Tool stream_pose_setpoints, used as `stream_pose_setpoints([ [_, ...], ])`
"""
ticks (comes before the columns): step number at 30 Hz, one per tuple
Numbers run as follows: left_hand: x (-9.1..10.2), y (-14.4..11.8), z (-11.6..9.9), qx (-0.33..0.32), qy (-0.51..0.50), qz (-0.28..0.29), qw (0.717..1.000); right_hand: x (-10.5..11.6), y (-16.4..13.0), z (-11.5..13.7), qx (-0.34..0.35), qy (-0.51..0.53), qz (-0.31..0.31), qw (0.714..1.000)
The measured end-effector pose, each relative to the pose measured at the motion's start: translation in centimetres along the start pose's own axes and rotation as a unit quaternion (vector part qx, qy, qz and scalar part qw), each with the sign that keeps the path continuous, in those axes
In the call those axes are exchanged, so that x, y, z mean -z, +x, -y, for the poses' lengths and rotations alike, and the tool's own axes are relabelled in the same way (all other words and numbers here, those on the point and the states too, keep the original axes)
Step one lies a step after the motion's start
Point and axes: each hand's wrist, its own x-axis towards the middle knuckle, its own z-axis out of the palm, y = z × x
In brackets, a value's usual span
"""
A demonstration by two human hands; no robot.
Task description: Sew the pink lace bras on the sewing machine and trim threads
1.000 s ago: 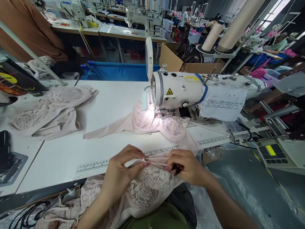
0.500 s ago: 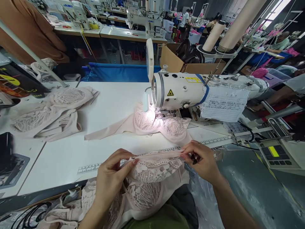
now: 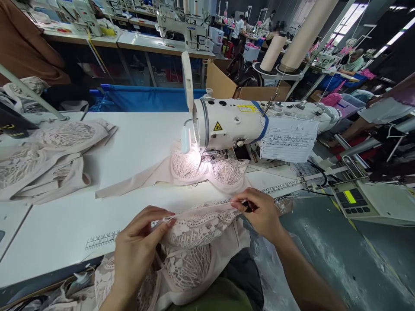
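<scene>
— Lace has been drawn out flat since a second ago: the upper edge of the pink lace bra point(image 3: 201, 224), then bunched between the hands, is now stretched taut between them, over the near edge of the white table point(image 3: 65, 224).

— How is it held?

— The left hand point(image 3: 138, 250) is closed in a pinch on one end of the edge; the right hand point(image 3: 259, 211) is pinched on the other end, with something small and dark kept in the fingers. The hands have been moved apart.

— And what can be judged from that?

— The edge seems to be laid out for checking or trimming. A second bra point(image 3: 207, 170) is left under the sewing machine point(image 3: 233, 123), lit by the lamp, and a pile of finished pieces point(image 3: 42, 155) lies at the far left.
</scene>
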Motion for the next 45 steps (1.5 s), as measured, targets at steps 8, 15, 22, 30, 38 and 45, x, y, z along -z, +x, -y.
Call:
stream_pose_setpoints([
  [8,1.5,0.5,0.0,0.034,-0.089,0.120,0.988,4.0,1.5,1.1,-0.037,0.157,0.148,0.976],
  [15,-0.7,1.2,-4.3,-0.075,0.044,0.343,0.935,1.7,2.3,5.7,0.029,0.074,0.209,0.975],
  [22,-3.4,1.1,-3.8,-0.133,-0.004,0.323,0.937,0.6,2.0,4.2,0.017,0.090,0.210,0.973],
  [30,-3.3,2.0,-4.1,-0.115,-0.003,0.310,0.944,1.8,2.5,1.6,0.079,0.135,0.224,0.962],
  [38,-3.8,2.0,-4.2,-0.101,-0.012,0.310,0.945,2.2,2.7,2.4,0.019,0.185,0.177,0.966],
  [45,-3.8,1.9,-4.2,-0.085,0.000,0.305,0.949,1.8,2.8,2.9,-0.068,0.236,0.146,0.958],
])
